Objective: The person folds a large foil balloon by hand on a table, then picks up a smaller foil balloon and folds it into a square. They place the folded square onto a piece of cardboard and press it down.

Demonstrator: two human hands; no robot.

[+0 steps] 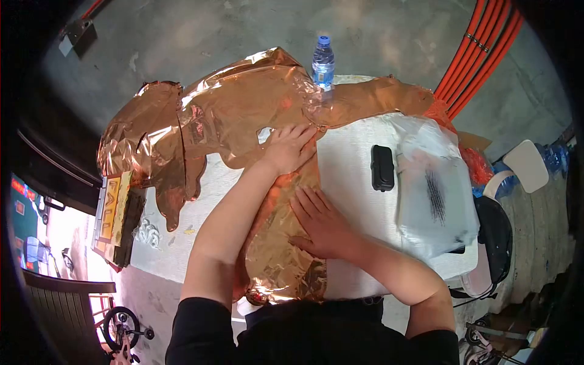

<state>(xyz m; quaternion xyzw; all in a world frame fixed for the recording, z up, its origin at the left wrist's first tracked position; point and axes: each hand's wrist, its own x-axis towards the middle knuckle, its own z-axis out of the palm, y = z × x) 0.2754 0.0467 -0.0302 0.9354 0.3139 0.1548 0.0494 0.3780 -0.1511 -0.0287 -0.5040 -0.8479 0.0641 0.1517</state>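
Copper foil sheet [243, 109] lies across the tabletop [350, 182]; its near strip [277, 234], long axis toward the torso [310, 334]; left hand [291, 149] palm-down at the strip's far end; right hand [322, 225] palm-down, nearer the torso; both spread, clamped on nothing.

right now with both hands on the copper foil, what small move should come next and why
Perhaps sweep the right hand lightly toward the torso: the copper foil nearest it looks crinkled, while the left hand, resting on the foil farther away, could steady it.
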